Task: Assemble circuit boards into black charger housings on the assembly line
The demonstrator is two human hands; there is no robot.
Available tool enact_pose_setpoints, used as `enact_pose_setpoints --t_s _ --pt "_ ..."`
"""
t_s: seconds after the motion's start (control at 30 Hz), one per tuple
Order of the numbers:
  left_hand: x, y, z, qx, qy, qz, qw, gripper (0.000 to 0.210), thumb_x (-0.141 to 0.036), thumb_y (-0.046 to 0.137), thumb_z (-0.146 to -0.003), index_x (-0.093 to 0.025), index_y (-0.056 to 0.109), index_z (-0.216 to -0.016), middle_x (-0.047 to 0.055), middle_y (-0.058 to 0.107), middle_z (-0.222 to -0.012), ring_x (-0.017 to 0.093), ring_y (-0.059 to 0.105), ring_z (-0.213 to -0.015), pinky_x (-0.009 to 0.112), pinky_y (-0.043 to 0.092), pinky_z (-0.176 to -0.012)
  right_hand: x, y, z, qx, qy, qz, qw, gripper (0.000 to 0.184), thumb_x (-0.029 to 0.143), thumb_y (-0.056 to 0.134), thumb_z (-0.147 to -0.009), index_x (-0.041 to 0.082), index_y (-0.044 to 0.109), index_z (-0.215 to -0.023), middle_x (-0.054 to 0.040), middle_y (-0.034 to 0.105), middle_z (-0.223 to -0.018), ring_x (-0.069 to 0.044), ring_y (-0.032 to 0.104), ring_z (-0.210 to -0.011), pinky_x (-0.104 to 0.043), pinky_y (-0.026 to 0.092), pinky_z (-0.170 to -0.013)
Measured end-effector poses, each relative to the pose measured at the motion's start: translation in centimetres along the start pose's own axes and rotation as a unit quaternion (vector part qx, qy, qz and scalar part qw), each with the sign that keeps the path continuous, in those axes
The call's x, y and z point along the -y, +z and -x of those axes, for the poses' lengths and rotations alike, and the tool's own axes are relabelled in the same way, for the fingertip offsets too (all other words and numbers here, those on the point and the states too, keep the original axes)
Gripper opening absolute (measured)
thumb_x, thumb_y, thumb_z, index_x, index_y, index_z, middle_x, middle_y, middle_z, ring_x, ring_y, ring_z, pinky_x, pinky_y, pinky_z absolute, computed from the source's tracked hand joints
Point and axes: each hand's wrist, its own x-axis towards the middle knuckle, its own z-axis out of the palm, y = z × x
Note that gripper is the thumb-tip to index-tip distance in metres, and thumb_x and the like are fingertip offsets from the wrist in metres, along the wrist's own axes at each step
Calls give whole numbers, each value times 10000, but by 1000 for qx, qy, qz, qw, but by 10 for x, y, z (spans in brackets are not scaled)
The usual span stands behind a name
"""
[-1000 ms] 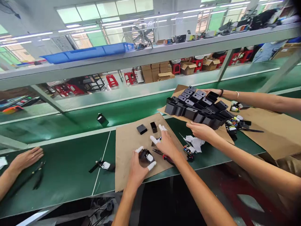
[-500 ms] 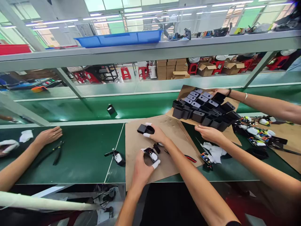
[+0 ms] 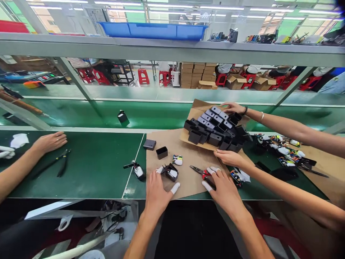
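Got a green bench (image 3: 91, 176) with a cardboard sheet (image 3: 185, 181) on top. Got left hand (image 3: 157, 190) and right hand (image 3: 225, 189) there, fingers half-open: right over pliers (image 3: 204, 173), left around black housing (image 3: 171, 173), can't tell if gripping either. Plus circuit board (image 3: 177, 159) just past housing.

Casing (image 3: 169, 169): black plastic. Pliers (image 3: 205, 173): metal tips. Cardboard sheet (image 3: 185, 183): matt, brown. Green strip (image 3: 161, 115): glossy, smooth.

1. The left hand (image 3: 157, 190) has snug white finger cots (image 3: 175, 188) capping the thumb and at least 1 finger.
2. The right hand (image 3: 225, 189) wears matching white cots on the thumb and neighbouring fingers.
3. Both forearms (image 3: 144, 226) are bare.
4. Plain black clothing (image 3: 196, 230) shows between them.
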Motion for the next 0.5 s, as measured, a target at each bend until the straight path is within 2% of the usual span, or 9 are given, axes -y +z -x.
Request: enact_pose_setpoints --t_s 0.07,0.13,0.33,0.5 --pt "11 -4 -3 12 8 -29 999 744 -618 793 -847 -174 540 -1387 184 607 -1343 447 574 -1322 652 473 -1137 -4 9 23 -13 0 19 1000 388 384 608 -1026 245 677 -1381 -153 705 -1191 -372 685 -1129 -519 557 -931" --pt "24 -11 -5 20 9 -56 998 782 -644 788 -836 -147 546 -1389 208 602 -1361 457 565 -1338 646 463 -1153 12 18 29 -26 8 -2 1000 372 370 627 -1020 214 682 -1353 -146 694 -1153 -355 683 -1104 -504 567 -949" --pt "59 -43 -9 31 25 -34 999 750 -652 764 -861 -174 551 -1397 146 630 -1295 388 609 -1274 567 512 -1121 88 33 14 -55 47 -103 992 275 314 737 -908 228 706 -1167 -113 697 -1108 -345 678 -1083 -471 578 -925" --pt "63 -49 -11 23 35 -17 999 686 -651 766 -857 -204 574 -1342 113 626 -1240 373 622 -1240 553 528 -1093 116 52 -4 -80 63 -146 984 174 271 726 -888 235 659 -1045 -110 657 -1068 -336 625 -1047 -477 566 -917"
